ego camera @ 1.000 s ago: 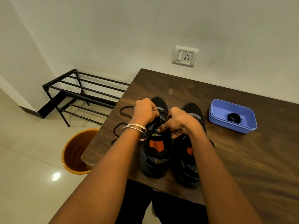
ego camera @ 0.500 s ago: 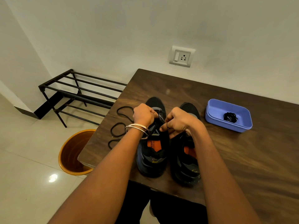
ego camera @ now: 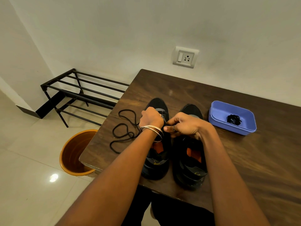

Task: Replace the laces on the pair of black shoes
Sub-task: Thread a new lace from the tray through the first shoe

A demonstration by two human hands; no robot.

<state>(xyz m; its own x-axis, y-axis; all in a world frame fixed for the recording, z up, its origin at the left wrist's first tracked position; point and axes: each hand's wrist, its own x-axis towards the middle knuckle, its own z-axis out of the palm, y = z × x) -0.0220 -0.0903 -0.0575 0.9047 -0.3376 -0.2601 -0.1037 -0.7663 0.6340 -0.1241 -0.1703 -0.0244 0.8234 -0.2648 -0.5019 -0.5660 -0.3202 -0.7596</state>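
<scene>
Wooden table (ego camera: 244, 160), left hand (ego camera: 150, 119) and right hand (ego camera: 185, 125) both pinching lace (ego camera: 123, 132) at left shoe (ego camera: 156, 160)

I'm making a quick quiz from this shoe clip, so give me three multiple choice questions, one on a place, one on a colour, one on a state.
1. Where does the loose lace lie?
A. on the table left of the shoes
B. in the bucket
C. on the rack

2. What colour is the tray holding the coiled lace?
A. orange
B. blue
C. white

3. What are the hands doing?
A. resting flat on the table
B. working at the left shoe
C. lifting the tray

Answers: 1 A, it snakes over the wood; 2 B, its walls are blue; 3 B, left hand and right hand meet over its eyelets.
</scene>
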